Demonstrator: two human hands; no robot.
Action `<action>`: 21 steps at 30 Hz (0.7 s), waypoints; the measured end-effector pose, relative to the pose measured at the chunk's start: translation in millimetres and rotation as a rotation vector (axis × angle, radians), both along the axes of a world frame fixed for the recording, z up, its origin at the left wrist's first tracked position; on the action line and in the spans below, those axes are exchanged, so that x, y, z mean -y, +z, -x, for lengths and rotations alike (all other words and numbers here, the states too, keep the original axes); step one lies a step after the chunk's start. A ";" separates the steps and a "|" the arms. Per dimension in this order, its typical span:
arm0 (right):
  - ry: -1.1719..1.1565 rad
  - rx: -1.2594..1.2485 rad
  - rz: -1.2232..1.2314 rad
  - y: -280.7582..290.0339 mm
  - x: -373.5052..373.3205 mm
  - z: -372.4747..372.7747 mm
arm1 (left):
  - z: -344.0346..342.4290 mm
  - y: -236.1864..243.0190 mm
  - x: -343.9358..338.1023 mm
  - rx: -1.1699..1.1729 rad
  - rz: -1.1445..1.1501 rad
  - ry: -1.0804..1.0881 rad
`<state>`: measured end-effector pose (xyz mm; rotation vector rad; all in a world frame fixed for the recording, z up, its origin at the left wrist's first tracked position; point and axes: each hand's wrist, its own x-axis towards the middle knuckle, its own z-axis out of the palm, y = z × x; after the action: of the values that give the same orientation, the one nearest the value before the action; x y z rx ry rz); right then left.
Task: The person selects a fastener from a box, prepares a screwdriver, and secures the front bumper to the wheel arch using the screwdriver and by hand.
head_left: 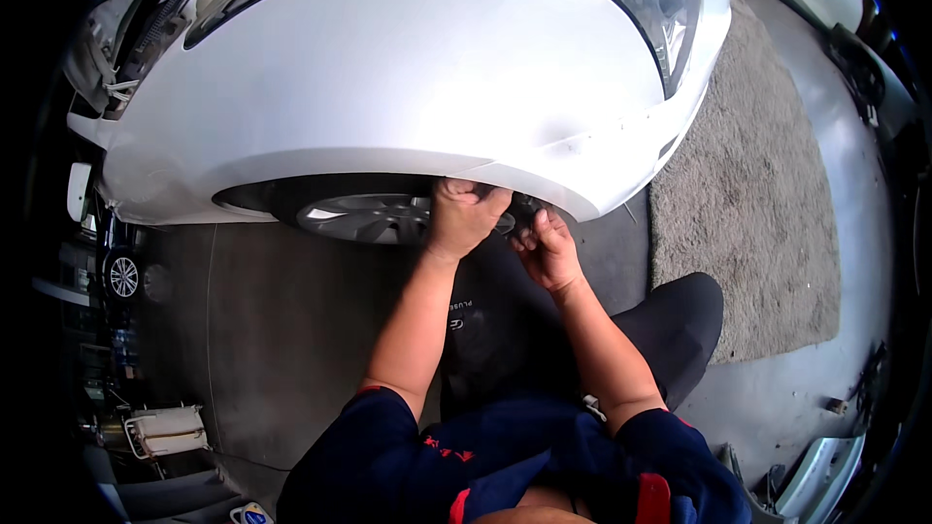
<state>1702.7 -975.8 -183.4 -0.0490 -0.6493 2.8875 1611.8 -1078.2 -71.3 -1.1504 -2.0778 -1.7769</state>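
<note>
White car (388, 68) fills top of view, right in front of person. Dark wheel (364, 218) sits under its curved side edge. Left hand (466, 218) at that edge, fingers bent up under it, thumb pointing up; cannot tell if it pinches anything. Right hand (549, 250) just beside, a bit lower, fingers curled near dark gap under edge; cannot tell what, if anything, it holds. 2 hands close, not clasped. Fuzzy gray rug (748, 204) on floor (282, 320), to right. Clear front light (670, 0) above rug's left side.
</note>
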 end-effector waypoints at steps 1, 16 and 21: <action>0.033 -0.023 0.009 -5.3 -3.0 1.3 | 1.2 3.4 -1.8 -0.033 -0.007 0.006; 0.183 -0.012 0.083 -16.3 -20.0 12.5 | -0.2 2.5 17.7 0.763 -0.527 -0.624; 0.107 0.012 0.156 -13.8 -11.0 14.2 | 27.3 -12.8 29.4 0.813 -0.526 -0.758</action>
<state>1688.5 -964.8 -197.2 -0.0540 -0.4406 3.0376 1584.5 -1107.6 -84.0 -1.2496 -1.2662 -3.3293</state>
